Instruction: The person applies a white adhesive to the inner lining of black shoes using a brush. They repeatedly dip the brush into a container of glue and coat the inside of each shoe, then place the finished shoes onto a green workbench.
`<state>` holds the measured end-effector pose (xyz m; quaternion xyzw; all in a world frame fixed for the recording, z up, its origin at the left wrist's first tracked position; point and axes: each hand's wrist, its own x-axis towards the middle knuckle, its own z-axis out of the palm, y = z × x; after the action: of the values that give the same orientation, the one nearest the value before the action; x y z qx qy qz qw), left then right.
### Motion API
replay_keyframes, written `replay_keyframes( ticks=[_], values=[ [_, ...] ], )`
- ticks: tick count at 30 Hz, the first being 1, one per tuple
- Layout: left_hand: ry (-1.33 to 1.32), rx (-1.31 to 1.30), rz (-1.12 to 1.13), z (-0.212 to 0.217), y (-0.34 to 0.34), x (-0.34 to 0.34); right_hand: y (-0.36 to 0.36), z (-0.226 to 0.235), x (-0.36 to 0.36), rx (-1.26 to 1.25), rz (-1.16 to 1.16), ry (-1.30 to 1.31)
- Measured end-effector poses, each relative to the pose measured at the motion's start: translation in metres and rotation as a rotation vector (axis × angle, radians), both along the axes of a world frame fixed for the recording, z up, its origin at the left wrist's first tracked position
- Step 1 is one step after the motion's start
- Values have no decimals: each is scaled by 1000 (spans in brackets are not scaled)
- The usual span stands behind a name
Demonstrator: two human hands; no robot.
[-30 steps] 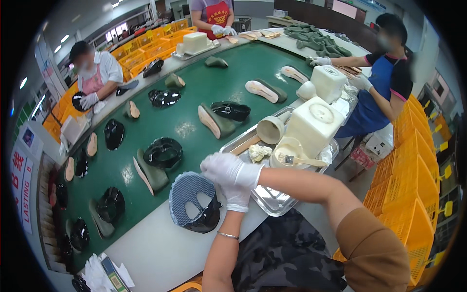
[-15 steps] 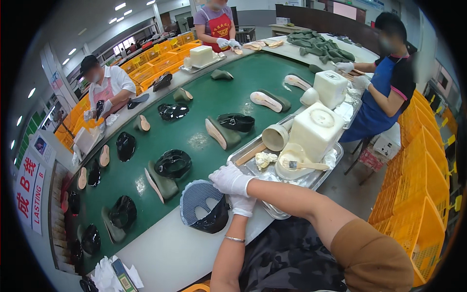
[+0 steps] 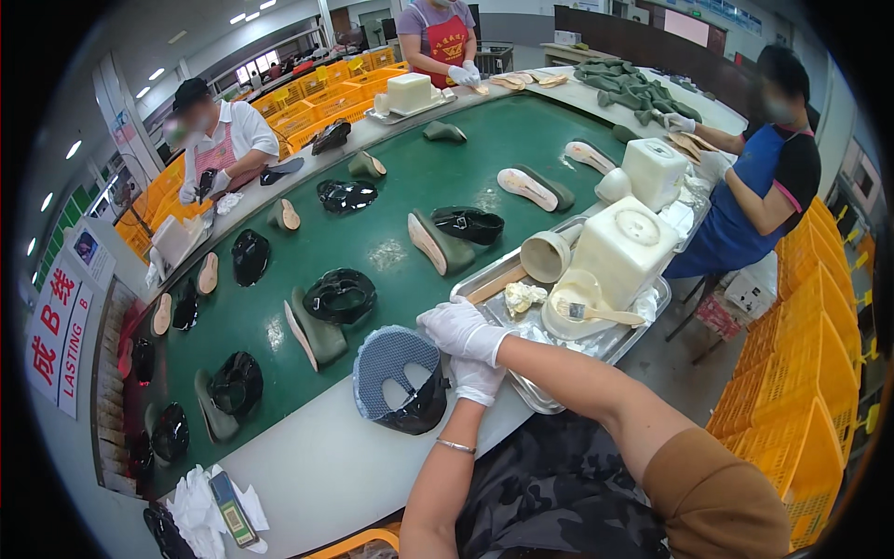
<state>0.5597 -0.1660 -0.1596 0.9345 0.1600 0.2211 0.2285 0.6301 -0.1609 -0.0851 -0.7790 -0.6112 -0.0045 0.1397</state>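
A black glossy shoe upper [image 3: 421, 410] with a blue-grey mesh lining stands at the near edge of the work surface, its opening facing up. My right hand [image 3: 463, 331], in a white glove, is closed at the upper's right rim. Beneath it, partly covered, my left hand [image 3: 477, 380], also gloved, grips the same side of the upper; most of its fingers are hidden. Just beyond lies a green shoe last [image 3: 321, 340] with a pale insole on its bottom, beside another black upper [image 3: 341, 296].
Right of my hands, a metal tray [image 3: 533, 396] carries a cream container [image 3: 626, 247], a cup [image 3: 545, 256] and a brush [image 3: 610, 317]. Lasts and uppers dot the green belt [image 3: 391, 256]. White cloths and a phone [image 3: 233, 508] lie near left. Three co-workers stand or sit around; yellow crates [image 3: 792, 447] line the right.
The view has shifted slightly, so the scene sits farther right. My hands stay at the upper's right side. The co-worker at the left has bent lower over a black upper.
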Motion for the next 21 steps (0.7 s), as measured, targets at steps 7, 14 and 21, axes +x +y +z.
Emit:
replay_keyframes(
  ticks=[7,14,21],
  values=[
    [-32,-33,13,-12,3,4,0,2,-1,-16,9,-3],
    [14,6,7,-13,3,3,0,2,-2,-39,19,-18],
    [-128,-47,-36,-22,6,2,-1,2,-3,5,-9,-17]
  ],
)
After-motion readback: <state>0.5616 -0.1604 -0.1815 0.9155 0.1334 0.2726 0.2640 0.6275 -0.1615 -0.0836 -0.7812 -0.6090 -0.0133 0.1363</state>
